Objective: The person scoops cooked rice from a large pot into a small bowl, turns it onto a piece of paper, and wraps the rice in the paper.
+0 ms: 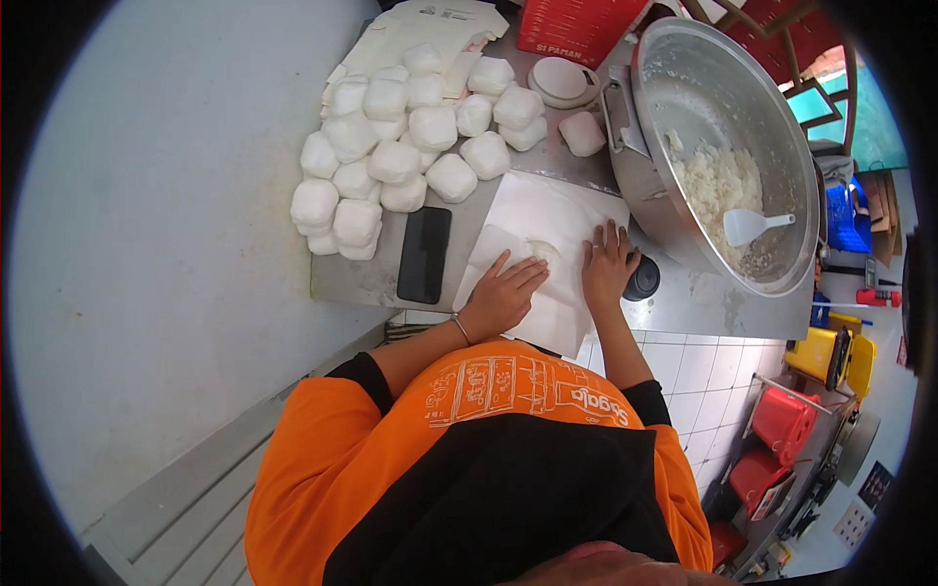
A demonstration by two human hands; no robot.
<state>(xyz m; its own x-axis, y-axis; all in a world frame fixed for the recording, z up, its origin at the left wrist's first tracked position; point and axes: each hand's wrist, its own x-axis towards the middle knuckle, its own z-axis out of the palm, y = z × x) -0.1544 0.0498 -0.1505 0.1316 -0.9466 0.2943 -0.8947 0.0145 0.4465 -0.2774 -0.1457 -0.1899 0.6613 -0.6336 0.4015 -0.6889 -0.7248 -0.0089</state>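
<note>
A sheet of white wrapping paper (547, 200) lies on the metal table in front of me. On it sits a small mound of white rice (543, 256), partly covered by paper. My left hand (504, 295) rests on the paper left of the mound, fingers stretched out and tips at the rice's near edge. To the right, my right hand (610, 262) lies on the sheet with its fingers spread. Both hands are open; neither grips anything visible. Beside my right hand stands a black round object (642, 278), perhaps a lidded container.
Several white wrapped packets (395, 162) are piled at the left. A black phone (424, 256) lies near them. At the right, a big metal pot (647, 186) holds rice and a white rice paddle (746, 227). A white round object (564, 82) and red crate (576, 27) stand behind.
</note>
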